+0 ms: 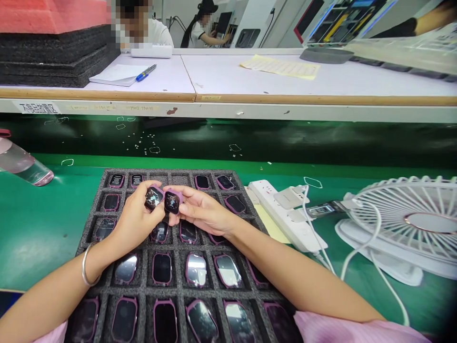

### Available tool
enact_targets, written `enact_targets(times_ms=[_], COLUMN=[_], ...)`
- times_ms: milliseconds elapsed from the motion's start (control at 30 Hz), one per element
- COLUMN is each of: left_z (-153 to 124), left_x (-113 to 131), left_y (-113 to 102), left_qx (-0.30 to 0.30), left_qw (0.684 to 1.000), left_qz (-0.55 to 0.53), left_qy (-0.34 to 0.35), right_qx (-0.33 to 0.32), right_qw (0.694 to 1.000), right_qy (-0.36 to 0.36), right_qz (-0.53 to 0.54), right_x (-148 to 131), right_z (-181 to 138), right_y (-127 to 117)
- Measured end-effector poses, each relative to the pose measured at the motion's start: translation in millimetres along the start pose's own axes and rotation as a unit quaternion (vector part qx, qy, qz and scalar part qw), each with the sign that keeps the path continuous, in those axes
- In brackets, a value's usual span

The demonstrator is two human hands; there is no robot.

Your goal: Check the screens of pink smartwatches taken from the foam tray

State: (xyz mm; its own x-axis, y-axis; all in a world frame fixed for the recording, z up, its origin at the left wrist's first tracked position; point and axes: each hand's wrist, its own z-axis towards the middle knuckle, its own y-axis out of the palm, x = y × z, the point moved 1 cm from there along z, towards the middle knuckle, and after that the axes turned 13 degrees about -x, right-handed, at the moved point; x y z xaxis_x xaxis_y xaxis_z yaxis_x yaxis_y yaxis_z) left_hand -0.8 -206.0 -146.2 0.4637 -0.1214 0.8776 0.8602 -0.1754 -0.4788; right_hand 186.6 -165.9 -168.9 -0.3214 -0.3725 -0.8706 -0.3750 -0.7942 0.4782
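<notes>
My left hand [137, 212] is closed around a purple-framed smartwatch body [154, 197] with its dark screen facing up and lit with small marks. Right beside it, my right hand [202, 209] pinches a second such smartwatch body [173, 202], also showing something on its screen. Both are held close together above a dark grey foam tray [143, 278]. Many compartments of the tray hold more purple-framed watch bodies, such as one dark-screened watch body [162, 268] below my hands. Part of the tray is hidden by my hands and forearms.
Right of the tray lie a white power strip [285, 214] with cables and a white fan [421, 219]. A clear bottle [24, 159] is at the left. Behind, a raised shelf [214, 78] carries black foam sheets [53, 57], paper and a pen [145, 73]. Other people sit beyond.
</notes>
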Motion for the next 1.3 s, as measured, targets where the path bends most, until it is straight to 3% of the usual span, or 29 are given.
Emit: enact_targets(times_ms=[1300], left_z=[2.4], left_x=[-2.4], left_y=[2.0], left_qx=[-0.008], left_qw=[1.0], left_qz=[-0.019], left_qy=[0.019], right_qx=[-0.01], right_qw=[1.0], right_qy=[-0.012], right_qz=[0.0], right_x=[1.1], right_z=[-1.0], right_y=[-2.0])
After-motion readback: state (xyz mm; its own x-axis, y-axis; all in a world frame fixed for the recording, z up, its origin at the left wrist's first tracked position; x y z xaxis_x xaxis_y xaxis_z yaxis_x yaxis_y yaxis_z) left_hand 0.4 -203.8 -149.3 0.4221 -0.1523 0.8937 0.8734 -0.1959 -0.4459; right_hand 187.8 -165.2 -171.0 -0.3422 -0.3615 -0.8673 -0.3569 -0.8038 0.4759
